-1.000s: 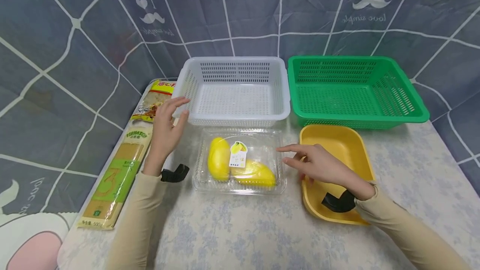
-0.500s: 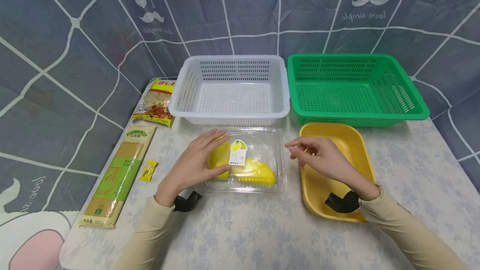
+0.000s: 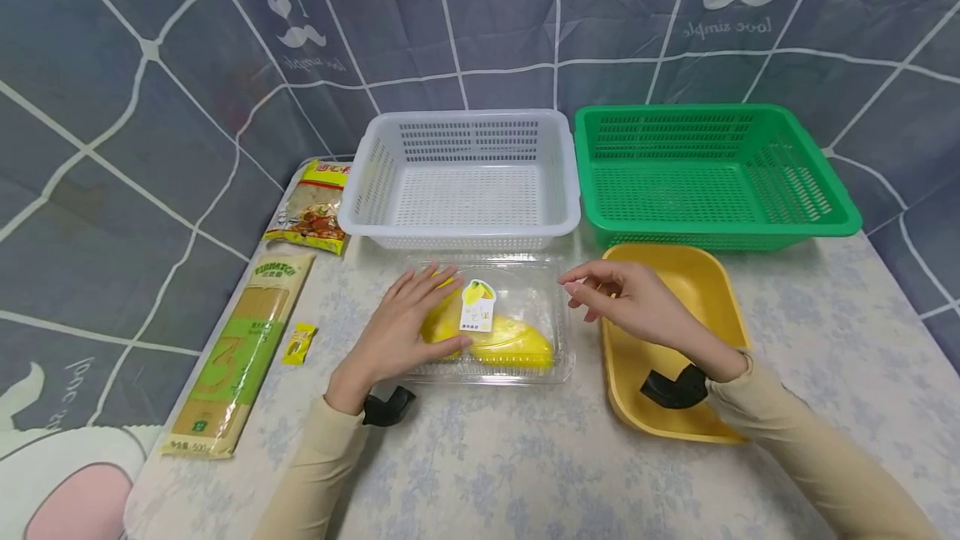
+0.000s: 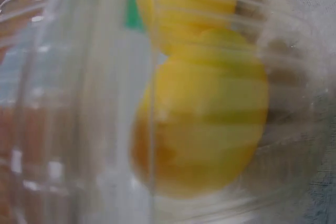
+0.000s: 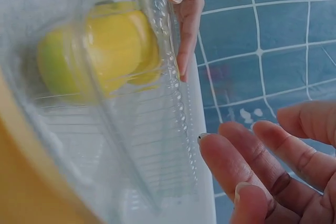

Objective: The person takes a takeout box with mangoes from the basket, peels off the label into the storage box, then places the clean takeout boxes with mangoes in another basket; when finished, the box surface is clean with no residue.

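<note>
Where the head view looks down, clear box [image 3: 525,283] lies long axis left-right; left hand [image 3: 405,325] nearer, unclenched, fingers extended over its left end; right hand [image 3: 637,304] relaxed, grasping nothing, just off the right end. Left wrist: yellow fruit [image 4: 205,119] through clear box. Right wrist: right hand apart from clear box.

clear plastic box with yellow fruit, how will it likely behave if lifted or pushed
The clear, ribbed rectangular plastic box will probably flex under squeezing, as its walls look thin. The two smooth yellow fruits inside may shift, since there is spare room beside them. Broad and low, it seems unlikely to tip.
</note>
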`<state>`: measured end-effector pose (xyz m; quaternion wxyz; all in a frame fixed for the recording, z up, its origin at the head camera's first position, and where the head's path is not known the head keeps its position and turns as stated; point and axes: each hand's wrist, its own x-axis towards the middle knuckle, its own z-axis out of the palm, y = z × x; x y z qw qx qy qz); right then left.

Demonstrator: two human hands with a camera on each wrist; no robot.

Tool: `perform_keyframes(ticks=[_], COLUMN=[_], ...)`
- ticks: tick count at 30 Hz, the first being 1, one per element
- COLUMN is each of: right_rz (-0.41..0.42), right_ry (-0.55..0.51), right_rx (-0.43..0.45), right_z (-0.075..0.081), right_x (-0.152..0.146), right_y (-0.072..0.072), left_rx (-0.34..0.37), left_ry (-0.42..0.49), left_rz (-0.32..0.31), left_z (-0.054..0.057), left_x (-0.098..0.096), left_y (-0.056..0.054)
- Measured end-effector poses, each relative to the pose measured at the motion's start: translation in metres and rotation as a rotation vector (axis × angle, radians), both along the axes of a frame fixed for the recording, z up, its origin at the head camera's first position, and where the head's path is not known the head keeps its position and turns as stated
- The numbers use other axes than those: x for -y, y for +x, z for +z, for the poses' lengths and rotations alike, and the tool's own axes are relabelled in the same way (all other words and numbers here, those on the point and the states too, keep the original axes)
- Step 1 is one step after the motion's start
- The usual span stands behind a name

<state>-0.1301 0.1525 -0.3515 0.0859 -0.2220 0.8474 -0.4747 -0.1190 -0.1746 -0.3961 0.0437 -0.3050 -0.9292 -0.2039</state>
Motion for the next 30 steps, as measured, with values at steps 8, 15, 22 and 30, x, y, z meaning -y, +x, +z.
perform_keyframes(ticks=[8, 15, 22, 30], right_rz=[0.095, 0.256, 0.363, 0.387], right_ry=[0.032, 0.164, 0.299, 0.458], right_rx=[-0.017, -0.074, -0.127, -0.047], right_z=[0.008, 0.01, 0.01, 0.01], right_x=[0.023, 0.051, 0.08, 0.099], right_y=[-0.023, -0.041, -0.055, -0.06], left_rx=[-0.002, 0.005, 0.019, 0.006], left_ry=[0.007, 0.01, 0.018, 0.022], left_rz=[0.013, 0.015, 0.021, 0.014], left_z=[-0.004, -0.003, -0.003, -0.003], left_x=[-0.001, 0.0, 0.0, 0.0], left_y=[0.0, -0.001, -0.001, -0.001])
